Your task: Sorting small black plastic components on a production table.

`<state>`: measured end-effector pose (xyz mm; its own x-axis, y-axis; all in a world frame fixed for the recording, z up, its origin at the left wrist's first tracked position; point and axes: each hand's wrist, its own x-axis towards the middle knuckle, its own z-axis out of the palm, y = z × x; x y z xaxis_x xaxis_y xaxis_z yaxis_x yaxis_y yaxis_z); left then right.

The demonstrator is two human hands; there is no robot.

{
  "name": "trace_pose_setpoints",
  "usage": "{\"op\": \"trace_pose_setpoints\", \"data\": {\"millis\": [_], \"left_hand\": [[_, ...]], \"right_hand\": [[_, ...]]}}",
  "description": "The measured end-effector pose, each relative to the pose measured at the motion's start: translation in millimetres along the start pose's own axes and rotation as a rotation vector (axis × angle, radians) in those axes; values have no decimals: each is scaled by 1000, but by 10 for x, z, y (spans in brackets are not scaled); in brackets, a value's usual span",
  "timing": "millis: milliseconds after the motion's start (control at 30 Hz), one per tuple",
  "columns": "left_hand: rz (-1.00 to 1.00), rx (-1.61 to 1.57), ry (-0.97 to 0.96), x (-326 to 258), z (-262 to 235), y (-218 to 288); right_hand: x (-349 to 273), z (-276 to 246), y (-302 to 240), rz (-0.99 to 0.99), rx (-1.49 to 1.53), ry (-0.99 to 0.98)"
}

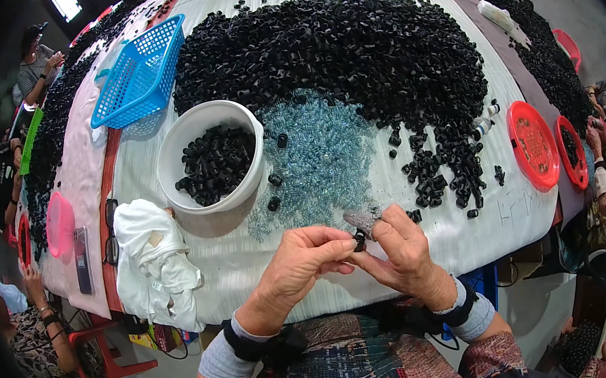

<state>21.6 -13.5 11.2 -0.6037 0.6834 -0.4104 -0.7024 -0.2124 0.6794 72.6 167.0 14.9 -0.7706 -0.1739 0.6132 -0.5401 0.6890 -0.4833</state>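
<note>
Close to the table's near edge, my left hand (309, 256) and my right hand (403, 252) meet over a small black plastic part (359, 240). Thumb and fingers of both hands are pinched on it and partly hide it. A grey fabric finger cover (360, 220) sits on a finger of the right hand. Just beyond my hands spreads a layer of tiny clear bluish pieces (318, 154), with a few black parts lying on it. Behind rises a wide heap of black plastic parts (333, 53). More such parts fill the white bowl (260, 145) at the left.
A blue plastic basket (133, 107) stands behind the bowl, and a crumpled white cloth (150, 242) lies left of my hands. Red round lids (533, 145) are at the right. White cloth (251, 253) covers the table. Other people sit at tables on both sides.
</note>
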Motion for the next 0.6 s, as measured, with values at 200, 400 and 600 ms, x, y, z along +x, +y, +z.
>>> {"op": "trace_pose_setpoints", "data": {"millis": [200,400,600], "left_hand": [[33,65,29,-26,103,21],[119,184,-1,-53,135,41],[69,143,2,-73,189,60]], "right_hand": [[11,-21,-11,-1,-7,37],[27,-98,-41,-44,-25,1],[-1,-108,-44,-48,-19,13]]}}
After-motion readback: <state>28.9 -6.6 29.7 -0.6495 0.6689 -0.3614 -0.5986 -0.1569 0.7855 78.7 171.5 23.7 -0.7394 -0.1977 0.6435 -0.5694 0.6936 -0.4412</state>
